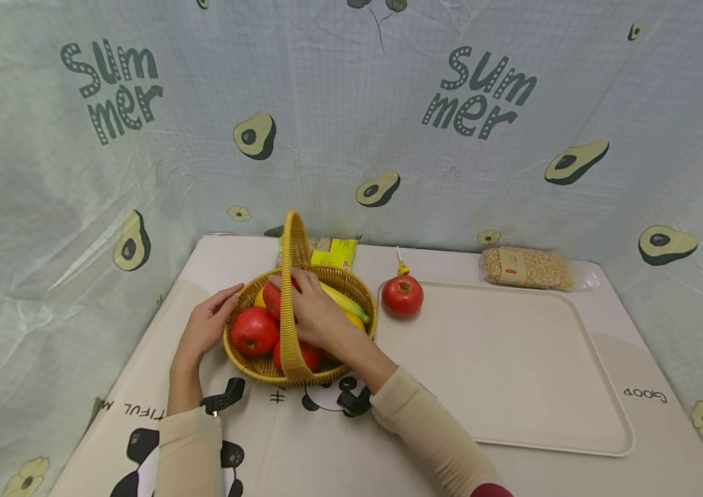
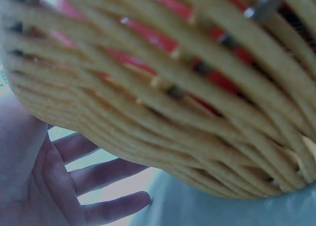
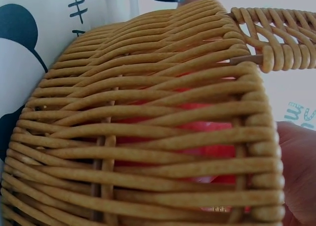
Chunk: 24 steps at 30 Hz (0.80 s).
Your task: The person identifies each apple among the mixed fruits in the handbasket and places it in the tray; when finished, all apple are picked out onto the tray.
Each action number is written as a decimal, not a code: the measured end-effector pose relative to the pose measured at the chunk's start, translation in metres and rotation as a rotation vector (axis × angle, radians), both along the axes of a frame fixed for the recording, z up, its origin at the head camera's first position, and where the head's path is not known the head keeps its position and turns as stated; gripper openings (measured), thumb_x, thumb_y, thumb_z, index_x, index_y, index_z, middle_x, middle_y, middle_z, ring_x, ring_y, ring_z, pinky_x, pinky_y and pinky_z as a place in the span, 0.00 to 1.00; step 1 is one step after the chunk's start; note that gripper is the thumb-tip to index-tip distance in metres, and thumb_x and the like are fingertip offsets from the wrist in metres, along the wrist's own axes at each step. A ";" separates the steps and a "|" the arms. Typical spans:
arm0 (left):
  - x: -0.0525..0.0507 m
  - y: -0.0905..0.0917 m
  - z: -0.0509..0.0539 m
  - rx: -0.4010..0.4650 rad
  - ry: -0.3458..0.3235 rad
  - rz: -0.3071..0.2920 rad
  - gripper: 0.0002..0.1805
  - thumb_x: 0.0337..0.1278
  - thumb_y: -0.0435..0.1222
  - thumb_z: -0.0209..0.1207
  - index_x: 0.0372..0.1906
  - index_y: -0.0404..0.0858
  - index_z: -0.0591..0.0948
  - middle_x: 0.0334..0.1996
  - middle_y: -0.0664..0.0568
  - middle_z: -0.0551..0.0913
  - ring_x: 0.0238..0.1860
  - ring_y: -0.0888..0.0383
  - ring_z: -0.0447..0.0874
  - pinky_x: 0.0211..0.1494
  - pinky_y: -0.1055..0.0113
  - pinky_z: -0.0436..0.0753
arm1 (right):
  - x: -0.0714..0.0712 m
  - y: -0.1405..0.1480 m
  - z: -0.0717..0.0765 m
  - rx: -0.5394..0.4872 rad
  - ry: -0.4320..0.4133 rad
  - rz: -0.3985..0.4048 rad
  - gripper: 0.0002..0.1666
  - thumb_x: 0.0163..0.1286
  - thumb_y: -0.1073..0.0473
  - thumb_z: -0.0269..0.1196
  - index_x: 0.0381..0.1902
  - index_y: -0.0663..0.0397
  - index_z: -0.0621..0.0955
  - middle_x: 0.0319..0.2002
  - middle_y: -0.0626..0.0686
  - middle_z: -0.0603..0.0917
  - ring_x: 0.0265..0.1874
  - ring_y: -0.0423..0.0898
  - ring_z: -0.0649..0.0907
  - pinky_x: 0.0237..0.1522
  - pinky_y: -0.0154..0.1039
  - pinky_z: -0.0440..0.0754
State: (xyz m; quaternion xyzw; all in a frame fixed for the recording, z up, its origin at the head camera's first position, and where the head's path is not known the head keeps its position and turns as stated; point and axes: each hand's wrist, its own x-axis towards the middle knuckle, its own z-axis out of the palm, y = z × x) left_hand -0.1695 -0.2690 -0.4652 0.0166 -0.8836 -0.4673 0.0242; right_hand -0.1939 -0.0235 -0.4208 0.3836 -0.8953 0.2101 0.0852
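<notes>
The wicker basket (image 1: 252,371) stands left of centre with its handle (image 1: 288,331) upright. Inside are red fruits (image 1: 254,331), a green-yellow banana (image 1: 345,301) and other yellow fruit. My right hand (image 1: 320,312) reaches in from the right, its fingers round a red fruit (image 1: 272,298) beside the handle; the grip is partly hidden. My left hand (image 1: 202,331) is at the basket's left rim, fingers extended. In the left wrist view its fingers (image 2: 118,175) spread below the wicker side (image 2: 163,132). In the right wrist view, the weave (image 3: 163,117) hides most of my right hand (image 3: 298,171).
Right of the basket lies a beige tray (image 1: 506,366), with a red fruit (image 1: 402,297) at its upper left corner and a lollipop (image 1: 403,268) behind that. Along the back are a yellow packet (image 1: 335,252) and a bag of pale grains (image 1: 528,268). Patterned cloth walls surround the table.
</notes>
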 end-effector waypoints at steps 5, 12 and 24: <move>0.001 0.000 0.001 -0.002 -0.016 0.003 0.27 0.77 0.49 0.46 0.71 0.39 0.72 0.72 0.40 0.71 0.75 0.39 0.65 0.77 0.40 0.63 | 0.001 0.003 0.001 -0.029 -0.016 0.009 0.42 0.65 0.48 0.69 0.74 0.50 0.68 0.70 0.60 0.66 0.70 0.59 0.68 0.67 0.49 0.77; 0.001 0.001 0.001 -0.007 -0.018 0.006 0.27 0.77 0.49 0.46 0.71 0.39 0.72 0.72 0.40 0.71 0.75 0.39 0.64 0.77 0.39 0.63 | 0.003 0.009 0.004 -0.028 0.015 -0.007 0.43 0.65 0.49 0.69 0.74 0.48 0.67 0.71 0.58 0.65 0.71 0.56 0.67 0.71 0.47 0.74; 0.000 0.000 -0.002 -0.018 -0.025 0.011 0.28 0.77 0.50 0.45 0.72 0.39 0.71 0.72 0.39 0.70 0.74 0.37 0.64 0.75 0.37 0.63 | 0.011 0.022 0.005 -0.084 -0.006 -0.032 0.44 0.60 0.48 0.73 0.70 0.50 0.68 0.73 0.56 0.63 0.70 0.56 0.66 0.68 0.46 0.77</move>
